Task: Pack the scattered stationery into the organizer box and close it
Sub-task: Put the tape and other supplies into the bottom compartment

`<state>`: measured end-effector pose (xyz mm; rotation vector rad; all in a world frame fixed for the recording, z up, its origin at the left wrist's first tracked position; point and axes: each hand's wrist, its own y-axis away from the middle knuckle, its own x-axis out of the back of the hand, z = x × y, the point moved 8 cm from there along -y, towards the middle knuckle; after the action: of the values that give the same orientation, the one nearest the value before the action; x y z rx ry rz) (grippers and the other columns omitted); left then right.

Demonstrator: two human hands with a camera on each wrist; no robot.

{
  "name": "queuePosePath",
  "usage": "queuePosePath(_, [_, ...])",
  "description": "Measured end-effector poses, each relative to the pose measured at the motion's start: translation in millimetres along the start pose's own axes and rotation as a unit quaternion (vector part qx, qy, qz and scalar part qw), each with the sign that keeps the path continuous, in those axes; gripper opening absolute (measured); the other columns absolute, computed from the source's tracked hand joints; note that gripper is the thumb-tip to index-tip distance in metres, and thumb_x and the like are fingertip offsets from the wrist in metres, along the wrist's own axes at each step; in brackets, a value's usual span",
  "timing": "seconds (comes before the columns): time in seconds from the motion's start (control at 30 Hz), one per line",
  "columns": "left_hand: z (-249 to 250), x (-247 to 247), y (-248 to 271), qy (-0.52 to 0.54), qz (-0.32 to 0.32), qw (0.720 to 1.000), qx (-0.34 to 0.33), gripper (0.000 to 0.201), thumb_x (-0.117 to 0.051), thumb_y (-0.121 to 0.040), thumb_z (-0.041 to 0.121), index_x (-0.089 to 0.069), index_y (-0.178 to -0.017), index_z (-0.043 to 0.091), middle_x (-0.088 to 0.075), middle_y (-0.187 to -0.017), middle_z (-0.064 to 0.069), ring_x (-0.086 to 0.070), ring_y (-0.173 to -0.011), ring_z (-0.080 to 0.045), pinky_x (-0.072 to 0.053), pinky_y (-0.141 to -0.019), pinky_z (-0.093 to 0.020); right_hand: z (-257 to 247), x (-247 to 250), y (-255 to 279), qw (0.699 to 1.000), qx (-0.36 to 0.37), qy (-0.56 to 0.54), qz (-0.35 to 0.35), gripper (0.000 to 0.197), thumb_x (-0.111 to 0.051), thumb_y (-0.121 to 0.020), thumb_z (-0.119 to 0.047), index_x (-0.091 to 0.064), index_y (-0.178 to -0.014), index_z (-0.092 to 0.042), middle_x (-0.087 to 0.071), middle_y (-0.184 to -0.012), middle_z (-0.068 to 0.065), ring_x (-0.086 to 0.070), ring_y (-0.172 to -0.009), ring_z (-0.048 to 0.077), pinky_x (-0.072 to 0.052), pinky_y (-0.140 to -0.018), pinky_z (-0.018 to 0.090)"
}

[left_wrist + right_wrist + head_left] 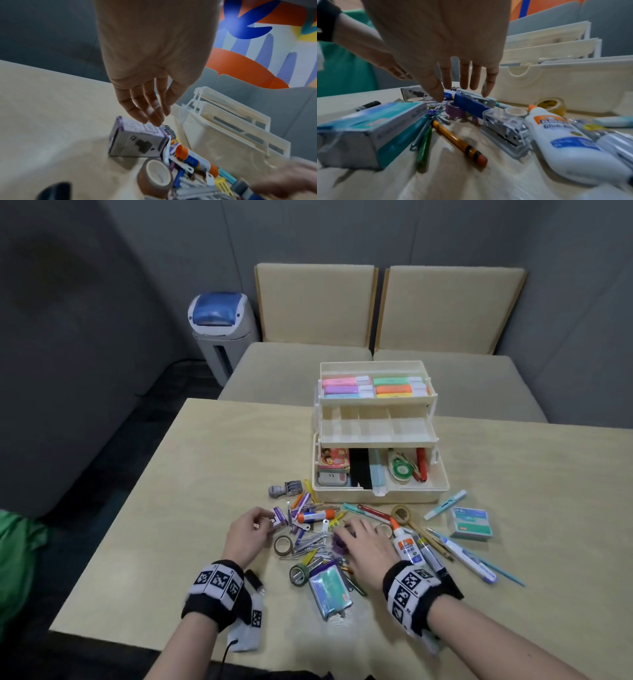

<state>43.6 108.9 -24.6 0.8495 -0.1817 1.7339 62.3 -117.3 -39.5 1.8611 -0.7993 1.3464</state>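
Head view, box: the organizer box (380, 474) stands open at the far side of the tabletop (205, 460), its trays fanned up and back; the top tray holds highlighters, the middle tray looks empty, and the bottom bin is partly filled.
Head view, stationery: the scattered stationery (318, 542) lies in a heap just in front of the box, so most of the packing appears not yet done.
Head view, hands: the left hand (245, 534) sits at the heap's left edge by a small purple-and-white carton (279, 517); the right hand (368, 546) is spread flat over the middle of the heap.
Left wrist view, grip: the left fingers (150, 113) hang straight and relaxed, the tips touching or just above the carton's (137, 139) top face; the grip is released, holding nothing.
Right wrist view, grip: the right fingers (464, 75) are straight and splayed, hovering just over a blue stapler (472, 105) and a purple tape roll (453, 111); nothing is grasped.
Deciding relation: the carton lies directly under the left fingertips, its long axis running left to right across the person's view, with the box beyond and to the right; the left hand is the nearer one for picking it up.
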Motion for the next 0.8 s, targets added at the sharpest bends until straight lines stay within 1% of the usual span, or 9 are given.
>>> queuePosePath(0.17, [-5.2, -14.6, 1.9, 0.017, -0.027, 0.999, 0.001, 0.028, -0.05, -0.091, 0.006, -0.065, -0.082, 0.028, -0.072, -0.084, 0.004, -0.07, -0.082, -0.014, -0.056, -0.082, -0.041, 23.8, -3.0, -7.7, 0.998, -0.063, -0.03, -0.004, 0.047, -0.058, -0.085, -0.013, -0.041, -0.127, -0.022, -0.047, -0.122, 0.006, -0.049, -0.113, 0.027, -0.041, -0.092, 0.038])
queuePosePath(0.27, [11.2, -23.8, -1.2, 0.016, -0.038, 0.999, -0.029, 0.027, -0.051, -0.091, 0.007, -0.065, -0.085, 0.029, -0.072, -0.085, 0.006, -0.068, -0.08, -0.014, -0.056, -0.08, -0.039, 30.7, -5.6, -7.7, 0.995, -0.064, -0.071, -0.007, 0.04, -0.056, -0.085, -0.009, -0.045, -0.121, -0.022, -0.053, -0.121, 0.004, -0.05, -0.111, 0.024, -0.042, -0.094, 0.034])
queuePosePath(0.33, [26.5, -28.7, -3.1, 0.016, -0.047, 0.998, -0.045, 0.025, -0.049, -0.093, 0.008, -0.065, -0.088, 0.027, -0.069, -0.079, 0.004, -0.066, -0.07, -0.014, -0.055, -0.071, -0.036, 35.3, 0.3, -4.8, 0.986, -0.075, -0.151, -0.005, 0.031, -0.052, -0.089, -0.009, -0.05, -0.118, -0.021, -0.053, -0.121, 0.001, -0.048, -0.112, 0.019, -0.039, -0.099, 0.029])
queuePosePath(0.4, [39.1, -31.7, -7.2, 0.022, -0.051, 0.997, -0.056, 0.024, -0.048, -0.096, 0.009, -0.064, -0.09, 0.027, -0.068, -0.078, 0.003, -0.064, -0.061, -0.007, -0.053, -0.06, -0.025, 41.7, 16.4, -1.6, 0.968, -0.088, -0.237, -0.012, 0.025, -0.051, -0.091, -0.009, -0.058, -0.113, -0.021, -0.056, -0.118, -0.001, -0.05, -0.11, 0.015, -0.04, -0.097, 0.025])
queuePosePath(0.47, [53.8, -33.8, -11.3, 0.024, -0.051, 0.996, -0.072, 0.023, -0.047, -0.096, 0.01, -0.065, -0.094, 0.025, -0.068, -0.083, 0.003, -0.064, -0.061, -0.01, -0.05, -0.054, -0.017, 53.9, 40.0, 1.0, 0.939, -0.105, -0.325, -0.028, 0.021, -0.055, -0.091, -0.008, -0.066, -0.102, -0.023, -0.062, -0.111, -0.002, -0.058, -0.099, 0.014, -0.046, -0.084, 0.019])
queuePosePath(0.57, [77.5, -35.9, -17.0, 0.033, -0.054, 0.993, -0.097, 0.02, -0.048, -0.096, 0.014, -0.066, -0.096, 0.025, -0.069, -0.082, -0.002, -0.063, -0.069, -0.024, -0.051, -0.058, -0.028, 82.2, 84.7, 0.5, 0.897, -0.112, -0.427, -0.031, 0.022, -0.062, -0.088, -0.006, -0.069, -0.089, -0.028, -0.068, -0.103, 0.0, -0.064, -0.094, 0.02, -0.051, -0.085, 0.027])
queuePosePath(0.63, [93.7, -37.8, -20.1, 0.043, -0.059, 0.99, -0.121, 0.019, -0.049, -0.096, 0.015, -0.066, -0.097, 0.025, -0.07, -0.084, 0.001, -0.064, -0.074, -0.021, -0.052, -0.065, -0.033, 112.4, 112.3, -1.1, 0.871, -0.143, -0.469, 0.008, 0.019, -0.063, -0.087, -0.004, -0.07, -0.091, -0.021, -0.068, -0.103, 0.003, -0.063, -0.095, 0.016, -0.051, -0.086, 0.026])
queuePosePath(0.73, [112.9, -44.7, -25.4, 0.055, -0.071, 0.986, -0.137, 0.02, -0.049, -0.096, 0.016, -0.066, -0.1, 0.026, -0.069, -0.087, 0.007, -0.064, -0.077, -0.019, -0.053, -0.071, -0.035, 159.0, 134.6, -4.8, 0.824, -0.2, -0.525, 0.073, 0.017, -0.062, -0.086, 0.004, -0.069, -0.09, -0.011, -0.069, -0.094, 0.01, -0.064, -0.08, 0.017, -0.053, -0.073, 0.02])
queuePosePath(0.8, [126.0, -52.8, -29.4, 0.048, -0.083, 0.983, -0.156, 0.02, -0.05, -0.096, 0.016, -0.066, -0.1, 0.026, -0.068, -0.09, 0.009, -0.064, -0.081, -0.014, -0.053, -0.073, -0.033, 180.9, 131.2, -11.6, 0.831, -0.232, -0.501, 0.073, 0.019, -0.063, -0.084, 0.006, -0.068, -0.088, -0.012, -0.065, -0.085, 0.011, -0.062, -0.071, 0.015, -0.053, -0.067, 0.018])
